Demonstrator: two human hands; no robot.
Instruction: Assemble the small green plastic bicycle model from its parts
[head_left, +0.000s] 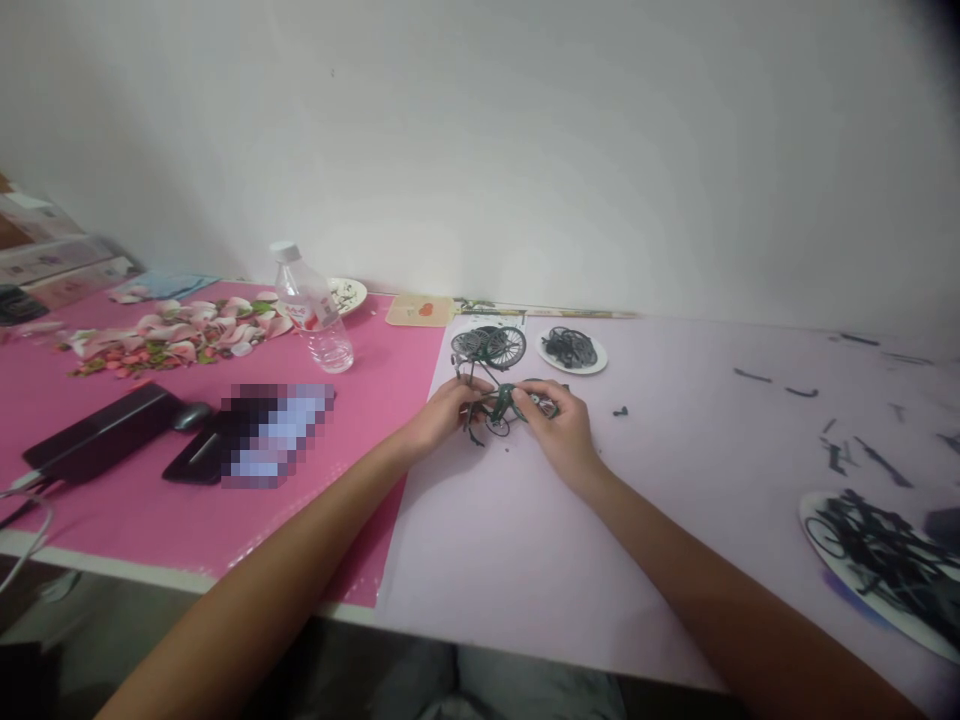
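Between my hands is a small dark green model bicycle [504, 403], tilted over the pale sheet. My left hand [444, 412] is closed on its left end near the thin bars. My right hand [559, 425] pinches it from the right, thumb on the green frame, partly covering a wheel. Just behind it, a plate [457, 330] bears several dark spoked wheels [491, 345]. To the right of that, a white plate [600, 366] carries more dark round parts [570, 348].
A plate [814, 530] piled with black parts stands at the right, with loose black pieces [881, 462] behind it. On the pink sheet [360, 440] are a water bottle [311, 315], pink artificial flowers [187, 330], a black box-shaped device [105, 440] and a phone-like device [202, 445], partly blurred.
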